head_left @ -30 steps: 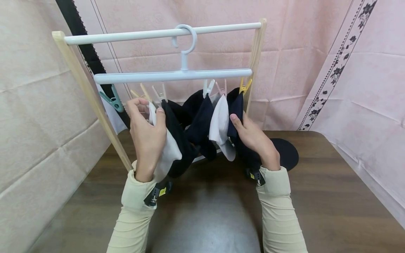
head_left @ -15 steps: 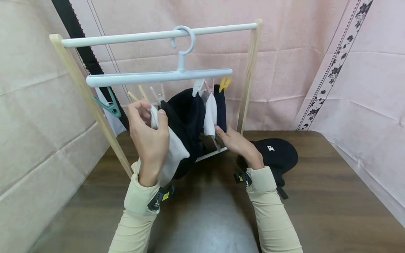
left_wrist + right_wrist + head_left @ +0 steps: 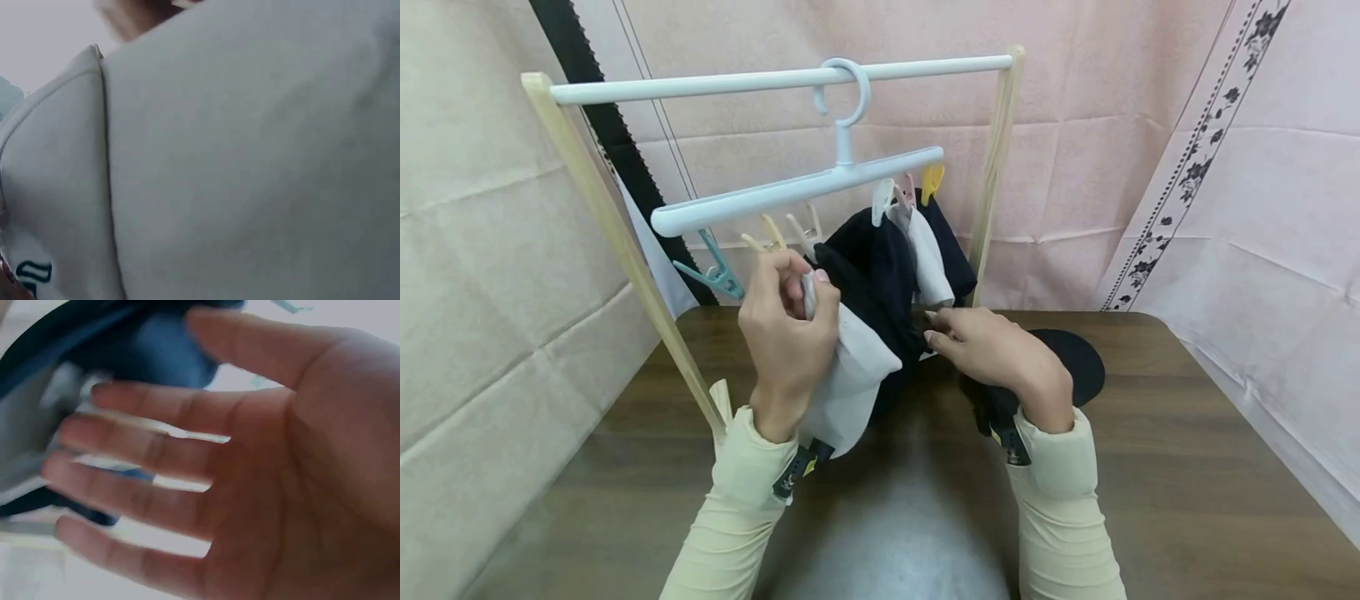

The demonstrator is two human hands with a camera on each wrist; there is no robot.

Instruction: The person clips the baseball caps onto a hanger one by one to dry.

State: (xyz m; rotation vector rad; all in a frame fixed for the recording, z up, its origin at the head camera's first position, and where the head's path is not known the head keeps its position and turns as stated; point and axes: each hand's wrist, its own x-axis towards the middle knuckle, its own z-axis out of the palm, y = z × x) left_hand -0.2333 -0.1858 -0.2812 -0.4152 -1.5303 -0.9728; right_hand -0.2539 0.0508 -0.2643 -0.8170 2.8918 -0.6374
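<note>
My left hand (image 3: 793,333) pinches the upper edge of a white cloth item (image 3: 850,375) between thumb and fingers. In the left wrist view this white fabric (image 3: 250,150) fills most of the picture, with a seam and dark green embroidery. Behind it hang dark cloth items (image 3: 887,267) and a small white cloth piece (image 3: 928,258), under clothespins on a pale blue hanger (image 3: 805,190). Right at their lower edges is my right hand (image 3: 1000,350). Its fingers (image 3: 156,450) are straight and spread in the right wrist view, holding nothing.
The hanger hooks over the white bar (image 3: 722,82) of a wooden-legged rack (image 3: 617,242). A teal clothespin (image 3: 718,271) dangles at its left end, a yellow clothespin (image 3: 932,182) at its right. A black cap (image 3: 1078,367) lies on the brown table (image 3: 1187,467), behind my right wrist.
The hanger has swung round and tilted, its left end lower and nearer me. My left hand has moved right with the white cloth item. The right hand has come off the dark cloth.
</note>
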